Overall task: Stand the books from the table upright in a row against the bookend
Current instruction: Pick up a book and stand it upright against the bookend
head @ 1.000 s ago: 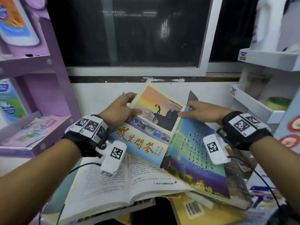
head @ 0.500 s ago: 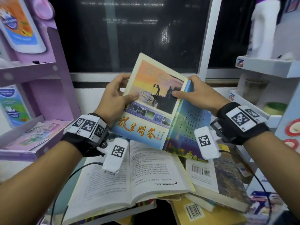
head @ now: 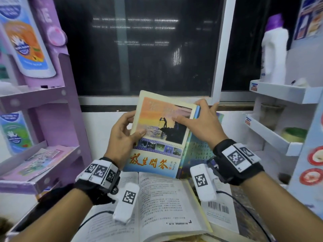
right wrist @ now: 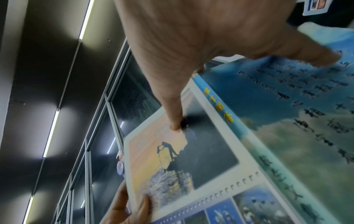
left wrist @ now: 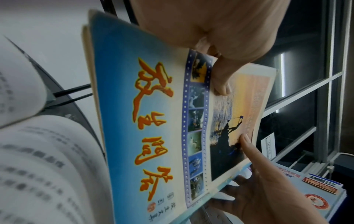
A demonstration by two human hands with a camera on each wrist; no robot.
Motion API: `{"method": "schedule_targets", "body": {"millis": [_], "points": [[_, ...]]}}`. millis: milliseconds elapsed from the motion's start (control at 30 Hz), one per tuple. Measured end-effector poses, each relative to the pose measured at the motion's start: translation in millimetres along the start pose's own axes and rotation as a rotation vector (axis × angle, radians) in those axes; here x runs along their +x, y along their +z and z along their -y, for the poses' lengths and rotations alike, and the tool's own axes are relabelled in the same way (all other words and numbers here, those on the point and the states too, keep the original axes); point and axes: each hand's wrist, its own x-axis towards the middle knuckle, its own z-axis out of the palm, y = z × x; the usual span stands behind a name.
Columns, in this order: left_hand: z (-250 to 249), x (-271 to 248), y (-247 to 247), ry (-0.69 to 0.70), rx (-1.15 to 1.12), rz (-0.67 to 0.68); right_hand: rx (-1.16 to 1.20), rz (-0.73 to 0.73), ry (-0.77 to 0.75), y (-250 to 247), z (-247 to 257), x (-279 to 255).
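A paperback [head: 157,137] with a sunset cover and an orange title is held in the air above the pile, tilted up toward me. My left hand [head: 135,124] grips its left edge, thumb on the cover. My right hand [head: 188,112] grips the top right corner at the spine, thumb on the cover, fingers behind. Its blue back cover [head: 197,151] splays out to the right. The left wrist view shows the paperback [left wrist: 153,121] close up, as does the right wrist view [right wrist: 191,166]. An open book [head: 157,206] lies under it. No bookend is visible.
A book with a barcode [head: 218,208] lies at the right of the pile. A purple shelf unit [head: 43,95] stands at the left. At the right is a white shelf [head: 279,91] with a white bottle [head: 274,55]. A dark window [head: 139,49] is behind.
Both hands have lifted the sunset paperback off the pile and tipped it more upright. Its spread covers have folded closer together, uncovering the barcode book below.
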Motion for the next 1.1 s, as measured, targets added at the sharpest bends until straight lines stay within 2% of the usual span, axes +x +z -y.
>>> {"method": "schedule_targets", "body": {"millis": [167,333,533,767,967,1100], "points": [[11.1,-1.7,-5.4,-0.082,-0.002,0.032,0.109,-0.018,-0.063,6.3,1.0,-3.5],[19.9,-1.6,3.2,-0.117,0.051,0.076,0.085,-0.059,-0.115,8.7,-3.0,-7.4],[30.7,5.7,14.9,-0.159,0.167,0.086,0.124,-0.043,-0.158,7.0,-10.5,-10.0],[37.5,17.0,22.6,-0.137,0.248,0.09,0.281,-0.043,-0.231,-1.5,-6.8,-13.4],[35.2,25.5,21.0,-0.097,0.234,0.075,0.401,-0.053,-0.327,-8.3,11.0,-15.1],[24.3,25.5,15.1,-0.177,0.013,0.199,0.484,-0.019,-0.375,-8.4,24.2,-18.1]]}}
